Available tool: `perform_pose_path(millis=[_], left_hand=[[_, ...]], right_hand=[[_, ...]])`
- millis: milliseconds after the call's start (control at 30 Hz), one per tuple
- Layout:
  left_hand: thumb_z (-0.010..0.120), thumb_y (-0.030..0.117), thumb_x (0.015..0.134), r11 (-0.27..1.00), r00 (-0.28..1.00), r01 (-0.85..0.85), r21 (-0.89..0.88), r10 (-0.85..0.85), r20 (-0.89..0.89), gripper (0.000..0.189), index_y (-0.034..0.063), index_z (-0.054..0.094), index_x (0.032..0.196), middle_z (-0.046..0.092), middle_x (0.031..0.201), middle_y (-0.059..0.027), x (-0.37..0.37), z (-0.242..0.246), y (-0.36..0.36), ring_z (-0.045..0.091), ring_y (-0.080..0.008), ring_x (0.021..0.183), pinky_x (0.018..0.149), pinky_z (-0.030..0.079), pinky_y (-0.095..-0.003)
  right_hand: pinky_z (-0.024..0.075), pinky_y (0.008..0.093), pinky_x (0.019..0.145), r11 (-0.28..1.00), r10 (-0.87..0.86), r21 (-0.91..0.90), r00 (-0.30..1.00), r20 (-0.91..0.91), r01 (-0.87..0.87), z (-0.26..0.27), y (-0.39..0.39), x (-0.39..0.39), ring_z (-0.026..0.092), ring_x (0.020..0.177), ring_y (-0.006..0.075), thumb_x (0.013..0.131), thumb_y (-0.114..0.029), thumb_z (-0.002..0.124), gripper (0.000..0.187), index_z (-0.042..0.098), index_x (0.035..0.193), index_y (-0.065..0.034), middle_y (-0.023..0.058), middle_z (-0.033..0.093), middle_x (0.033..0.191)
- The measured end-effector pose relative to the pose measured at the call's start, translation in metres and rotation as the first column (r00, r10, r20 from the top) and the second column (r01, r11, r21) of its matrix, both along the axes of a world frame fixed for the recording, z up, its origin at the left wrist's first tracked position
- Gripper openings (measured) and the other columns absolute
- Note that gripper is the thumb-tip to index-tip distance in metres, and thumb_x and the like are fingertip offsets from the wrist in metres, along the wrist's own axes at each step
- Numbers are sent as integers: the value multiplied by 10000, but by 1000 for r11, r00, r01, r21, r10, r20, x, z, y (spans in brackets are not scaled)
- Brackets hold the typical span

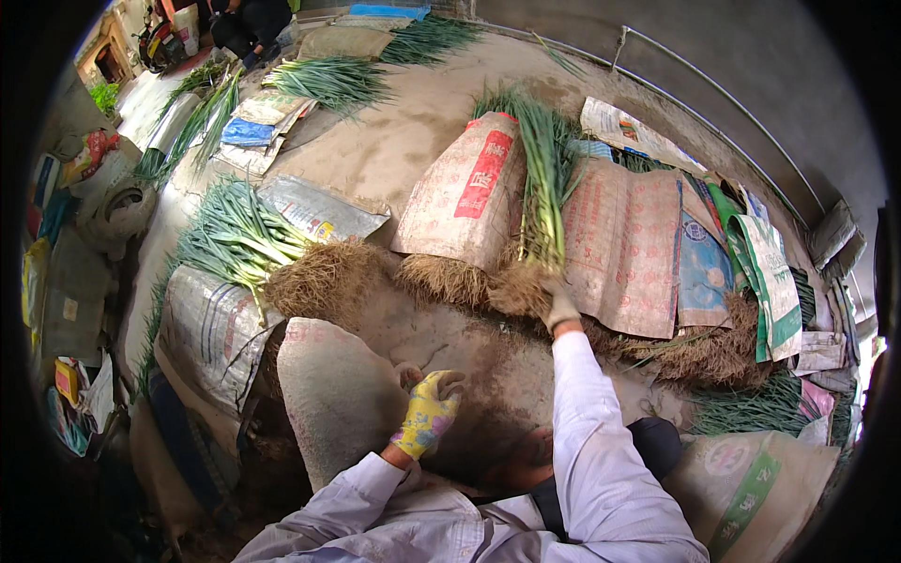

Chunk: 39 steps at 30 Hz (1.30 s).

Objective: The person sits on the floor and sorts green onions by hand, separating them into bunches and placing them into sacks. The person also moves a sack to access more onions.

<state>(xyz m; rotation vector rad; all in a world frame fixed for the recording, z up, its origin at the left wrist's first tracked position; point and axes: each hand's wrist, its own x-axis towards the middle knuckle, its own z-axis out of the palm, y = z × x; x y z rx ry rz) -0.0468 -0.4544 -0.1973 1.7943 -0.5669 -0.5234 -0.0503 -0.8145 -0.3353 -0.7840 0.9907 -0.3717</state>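
Observation:
My right hand (558, 307), in a soiled glove, reaches forward and grips the root end of a bunch of green onions (545, 204). Their leaves point away from me, between two printed woven sacks (464, 190) (623, 246). My left hand (428, 414), in a yellow floral glove, is raised near my body with its fingers curled apart and nothing seen in them. Beside it stands a pale, rounded woven sack (338, 394). Farther left, a pile of green onions (246, 236) lies with its matted roots (327, 281) towards the middle.
Silvery sacks (211, 331) cover more onions at left. A metal rail (725, 105) runs along the wall at right. A person (250, 28) in dark clothes crouches at the far upper left near a motorbike (160, 46). A sack with a green stripe (753, 485) lies at lower right.

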Motion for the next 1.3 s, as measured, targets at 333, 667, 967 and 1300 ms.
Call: perform_pose_path(millis=[333,667,967,1300], left_hand=[[592,8,842,1000,941,23,19,-15,-337,224,-19,657,1056,667,888,-36,9,-7,-34,593,-80,792,702,486,-229],[665,165,887,993,843,52,-102,-99,-528,427,-37,572,1252,637,1195,-104,102,-72,-181,573,-175,1112,963,425,-267],[722,157,846,983,757,132,128,-17,-653,639,-13,436,1393,553,1324,-145,79,-129,-234,517,-239,1219,1027,383,-324],[795,105,711,875,656,437,207,-152,-739,716,89,504,1365,535,1374,-123,101,-87,-238,454,-212,1298,1045,407,-411]], right_hand=[[496,479,968,914,-322,389,795,515,118,-26,13,-107,576,1152,305,919,-357,584,426,581,1227,-63,139,600,1265],[535,401,893,914,-257,338,965,59,223,4,32,-87,635,972,250,747,-132,772,336,619,1041,-74,106,665,1011],[570,285,692,881,-21,390,803,596,-267,-1,32,-83,653,836,164,863,-207,713,245,623,1031,-53,57,649,854],[585,362,746,936,-255,345,818,515,74,29,54,-74,665,868,236,706,-321,843,472,642,1050,-67,76,683,969]])
